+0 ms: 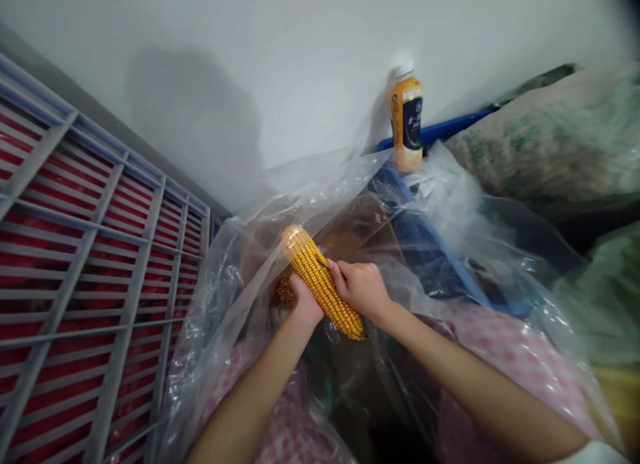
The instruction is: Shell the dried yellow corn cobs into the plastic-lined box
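- Yellow kernels cover the corn cob [326, 284] at the centre of the clock, lying aslant from eleven toward five.
- Left hand [306, 301], at eight o'clock, cups the cob from below; its fingers are hidden behind the cob, so I cannot tell how tightly they close.
- Right hand [363, 284], at three, is curled, pinching the cob's side with thumb and forefinger.
- Beside those fingertips is a narrow dark mark [321, 259]; whether a gap between rows or a small tool, I cannot tell.
- The step in hand looks like working at the kernels with the right hand while the left steadies the cob.
- By my judgement, the next move calls for a firm left hold and pressure along one row from the right thumb.
- Clear plastic sheeting [193, 351] spreads around the hands.
- Around: a slatted crate [97, 234] at nine, a bottle [407, 124] at one, a blue tub [443, 254] between two and three.
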Motion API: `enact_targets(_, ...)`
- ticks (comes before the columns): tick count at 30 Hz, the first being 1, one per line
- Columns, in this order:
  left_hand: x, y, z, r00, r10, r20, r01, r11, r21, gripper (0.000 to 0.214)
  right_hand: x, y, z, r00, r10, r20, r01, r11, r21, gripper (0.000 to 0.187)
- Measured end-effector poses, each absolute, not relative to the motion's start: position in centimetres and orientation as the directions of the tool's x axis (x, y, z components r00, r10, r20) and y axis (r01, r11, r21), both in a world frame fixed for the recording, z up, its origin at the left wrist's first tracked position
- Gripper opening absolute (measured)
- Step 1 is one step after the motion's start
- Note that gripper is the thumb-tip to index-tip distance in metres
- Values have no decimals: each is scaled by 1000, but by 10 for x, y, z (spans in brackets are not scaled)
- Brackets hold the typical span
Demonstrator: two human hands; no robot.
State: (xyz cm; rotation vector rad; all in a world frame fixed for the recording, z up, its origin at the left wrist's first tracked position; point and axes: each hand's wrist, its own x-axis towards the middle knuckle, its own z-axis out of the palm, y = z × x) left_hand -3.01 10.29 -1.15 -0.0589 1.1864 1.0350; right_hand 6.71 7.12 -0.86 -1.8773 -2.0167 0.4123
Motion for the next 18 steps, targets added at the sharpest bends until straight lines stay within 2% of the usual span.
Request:
enact_targets(6,-30,104,-9,1,619,-786,-659,591,464,34,67,72,-14,-83,994,74,883,108,-457,49)
enact_targets(18,-33,103,-11,-24,581,-814,-661,602,449,32,62,70,-20,-87,996,-21,858,64,-510,48)
